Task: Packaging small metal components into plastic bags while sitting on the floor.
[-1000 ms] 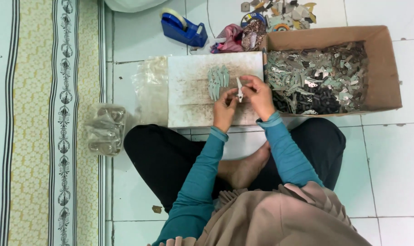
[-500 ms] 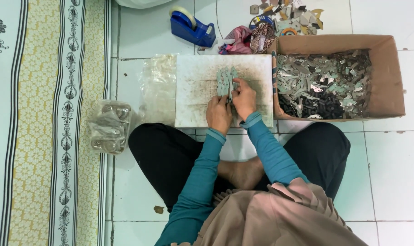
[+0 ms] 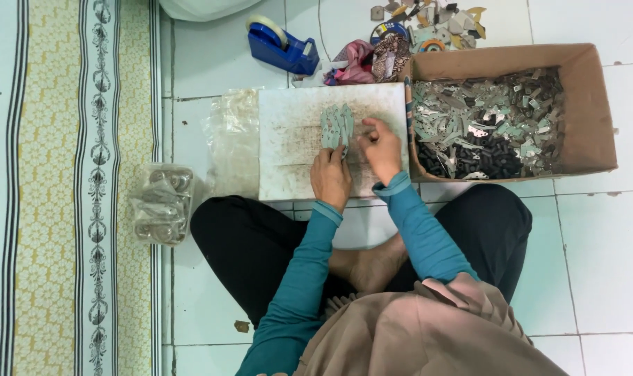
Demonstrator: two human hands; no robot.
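Two containers sit by the person: a cardboard box (image 3: 581,104) at the board's right edge, heaped with small grey metal pieces and black bits, and a clear bag (image 3: 162,203) of parts on the floor to the left. On the white board (image 3: 288,160), near its top middle, lies a row of thin grey metal strips (image 3: 336,125). The left hand (image 3: 330,177) rests below them, fingertips touching the strips' lower ends, pinched narrow; I cannot tell whether it holds any. The right hand (image 3: 380,147) is just beside the strips, fingers curled loosely, nothing visible in it. Half a second ago both hands were bunched together over the strips; now they sit apart. A blue tape dispenser (image 3: 282,45) stands on the white floor tiles beyond the board, a patterned mat (image 3: 66,188) along the left.
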